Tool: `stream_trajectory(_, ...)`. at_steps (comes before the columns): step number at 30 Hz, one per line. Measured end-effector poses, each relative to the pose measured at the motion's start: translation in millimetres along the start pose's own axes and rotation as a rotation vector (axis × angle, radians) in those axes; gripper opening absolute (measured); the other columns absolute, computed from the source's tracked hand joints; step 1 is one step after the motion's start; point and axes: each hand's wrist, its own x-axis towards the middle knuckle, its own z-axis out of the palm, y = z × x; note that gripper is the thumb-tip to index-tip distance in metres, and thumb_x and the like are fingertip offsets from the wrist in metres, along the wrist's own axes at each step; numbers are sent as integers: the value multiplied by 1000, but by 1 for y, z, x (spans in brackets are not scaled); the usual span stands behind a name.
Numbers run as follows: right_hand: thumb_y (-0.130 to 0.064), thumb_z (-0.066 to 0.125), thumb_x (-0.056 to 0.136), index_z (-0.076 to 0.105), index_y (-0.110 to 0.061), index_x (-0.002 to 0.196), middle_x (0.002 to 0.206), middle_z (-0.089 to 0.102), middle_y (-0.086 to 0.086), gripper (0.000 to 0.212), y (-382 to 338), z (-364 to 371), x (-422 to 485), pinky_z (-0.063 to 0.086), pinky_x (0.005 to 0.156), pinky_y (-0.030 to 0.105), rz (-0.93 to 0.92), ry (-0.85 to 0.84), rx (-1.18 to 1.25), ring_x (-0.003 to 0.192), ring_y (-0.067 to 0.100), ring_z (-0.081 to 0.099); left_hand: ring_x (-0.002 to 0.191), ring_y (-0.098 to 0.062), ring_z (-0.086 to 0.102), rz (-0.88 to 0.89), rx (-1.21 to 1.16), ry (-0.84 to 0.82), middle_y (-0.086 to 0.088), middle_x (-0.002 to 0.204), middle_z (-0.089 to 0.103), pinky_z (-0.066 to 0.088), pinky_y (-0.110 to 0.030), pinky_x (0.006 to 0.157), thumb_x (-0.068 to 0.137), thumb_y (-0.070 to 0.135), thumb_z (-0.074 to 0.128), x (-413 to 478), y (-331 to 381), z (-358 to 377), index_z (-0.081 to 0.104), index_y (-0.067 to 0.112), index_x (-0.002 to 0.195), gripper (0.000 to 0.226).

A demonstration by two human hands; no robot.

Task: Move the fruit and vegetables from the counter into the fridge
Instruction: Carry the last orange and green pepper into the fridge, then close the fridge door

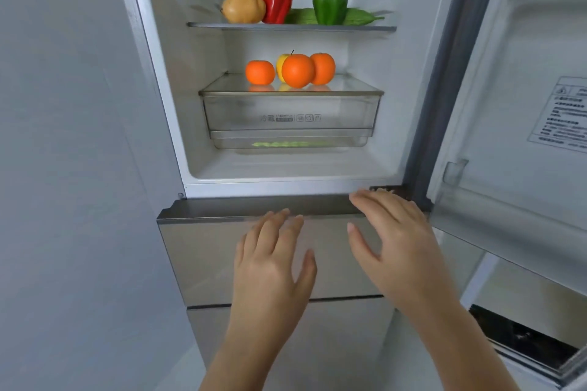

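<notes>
Oranges [298, 70] sit shelved above left hand [273, 260] and right hand [397, 244], both spread, empty.

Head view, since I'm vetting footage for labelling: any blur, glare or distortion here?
In the head view, wide-angle bending bows the fridge door edges; lighting is even; the oranges are sharp and mirror on the glass shelf; the door label print is too blurred to read.

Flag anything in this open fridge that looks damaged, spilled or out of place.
Only the dark hinge bracket at the compartment's lower right corner, beside the right hand, looks odd: brownish specks like rust or grime. Nothing is spilled or toppled.
</notes>
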Motion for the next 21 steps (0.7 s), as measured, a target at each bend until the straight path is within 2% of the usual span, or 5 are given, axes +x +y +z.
stream_trajectory(5, -31, 44, 84, 64, -9, 111, 113, 65, 6, 40, -24, -40, -35, 48, 89, 50, 11, 24, -4, 107, 25, 57, 108, -24, 52, -1, 15, 30, -9, 114, 62, 44, -40, 89, 81, 31, 46, -34, 20, -35, 62, 9, 112, 40)
stream_trajectory(10, -30, 44, 83, 64, -7, 111, 112, 66, 8, 41, -53, -73, -69, 47, 89, 52, 37, 44, -56, 106, 28, 59, 108, -24, 50, 33, -46, 28, -9, 113, 62, 43, -40, 89, 81, 30, 46, -68, 33, -67, 62, 8, 111, 40)
stream_trajectory(16, -32, 43, 84, 62, -7, 113, 113, 65, 7, 43, -102, -96, -108, 46, 91, 45, 79, -27, -86, 106, 26, 58, 106, -28, 55, 82, -79, -28, -9, 112, 62, 47, -42, 87, 81, 28, 47, -106, 39, -102, 61, 9, 110, 38)
stream_trajectory(21, -31, 43, 84, 62, -7, 115, 114, 65, 8, 44, -114, -124, -137, 47, 90, 51, 135, -53, -127, 106, 27, 59, 104, -30, 57, 85, -119, -49, -10, 110, 63, 47, -43, 87, 81, 28, 46, -134, 53, -114, 63, 8, 109, 38)
